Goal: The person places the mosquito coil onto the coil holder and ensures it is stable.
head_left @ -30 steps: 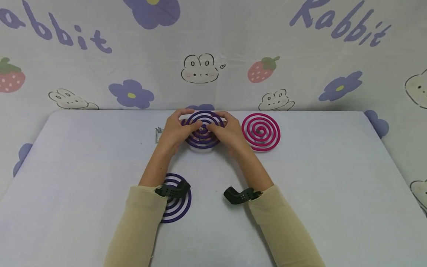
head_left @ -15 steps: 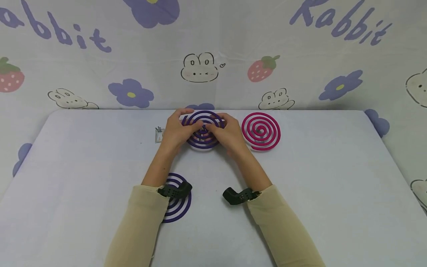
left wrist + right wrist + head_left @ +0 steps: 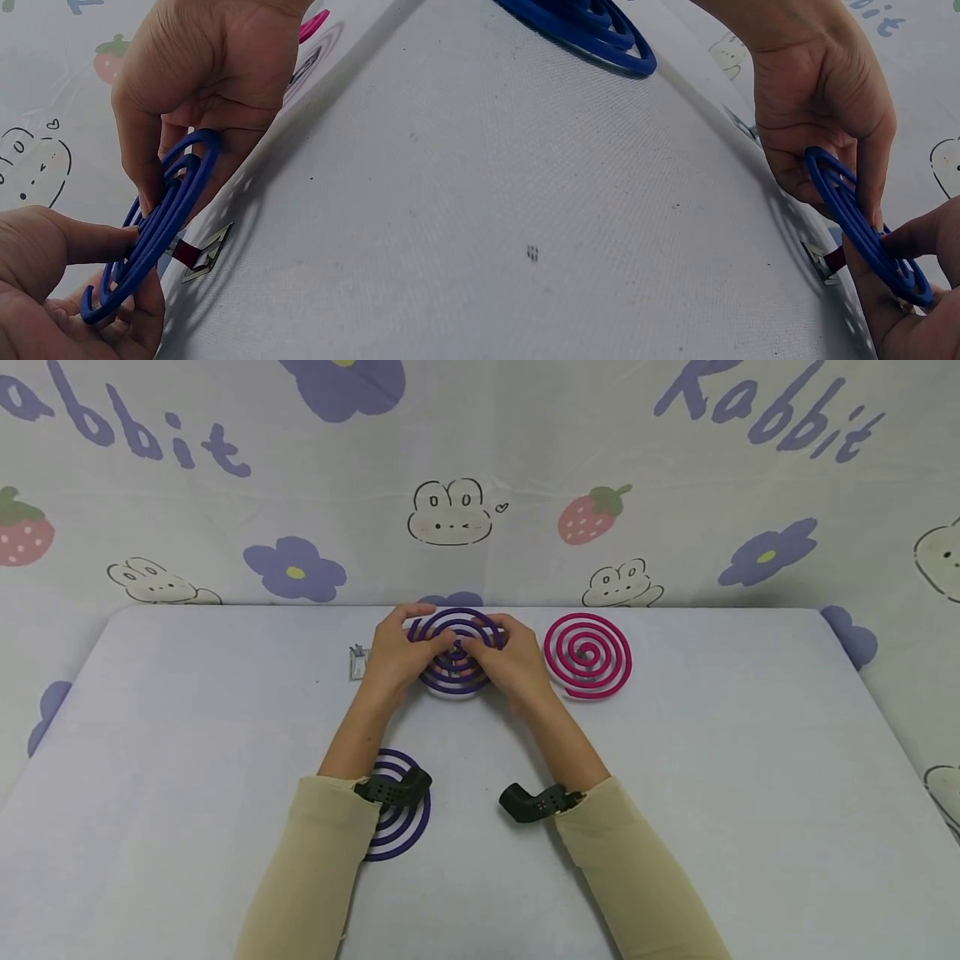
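Observation:
A purple-blue mosquito coil (image 3: 455,692) is held tilted at the back middle of the table. My left hand (image 3: 395,649) grips its left side, thumb near the centre. From the right, my right hand (image 3: 521,653) holds it the same way, and the two thumbs almost meet. In the left wrist view a metal coil stand (image 3: 214,255) with a dark red part lies below the coil (image 3: 154,244). Whether the coil's centre sits on the stand's tip is hidden by the fingers. The right wrist view also has this coil (image 3: 855,217) between both hands.
A pink mosquito coil (image 3: 588,657) appears raised on a stand to the right. Another metal stand (image 3: 357,662) lies left of my left hand. A second purple coil (image 3: 411,831) lies nearer, partly under my left wrist. A printed cloth (image 3: 487,460) hangs behind the table.
Both hands keep hold of the coil in nearly the same place. The left forearm has shifted slightly right, and the fingers behind the coil have moved a little.

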Tool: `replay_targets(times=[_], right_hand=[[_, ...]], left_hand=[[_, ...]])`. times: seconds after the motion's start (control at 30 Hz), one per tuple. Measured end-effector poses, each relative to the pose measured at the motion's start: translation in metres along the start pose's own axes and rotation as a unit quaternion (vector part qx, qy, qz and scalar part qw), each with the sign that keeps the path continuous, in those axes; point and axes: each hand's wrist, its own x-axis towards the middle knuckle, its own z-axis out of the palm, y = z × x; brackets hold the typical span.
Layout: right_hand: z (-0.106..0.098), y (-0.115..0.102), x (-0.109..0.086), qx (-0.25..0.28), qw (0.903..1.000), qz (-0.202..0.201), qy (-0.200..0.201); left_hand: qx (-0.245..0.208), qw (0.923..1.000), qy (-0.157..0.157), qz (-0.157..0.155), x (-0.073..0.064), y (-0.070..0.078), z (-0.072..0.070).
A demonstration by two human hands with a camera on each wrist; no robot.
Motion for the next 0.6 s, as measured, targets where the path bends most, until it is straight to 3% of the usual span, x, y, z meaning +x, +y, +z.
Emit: replay_targets(times=[0.6], right_hand=[[0.0015, 0.0014, 0.0029, 0.013, 0.9998, 0.014, 0.002]], left_hand=[[0.016, 0.9995, -0.005, -0.026, 0.0003, -0.0009, 0.0005]])
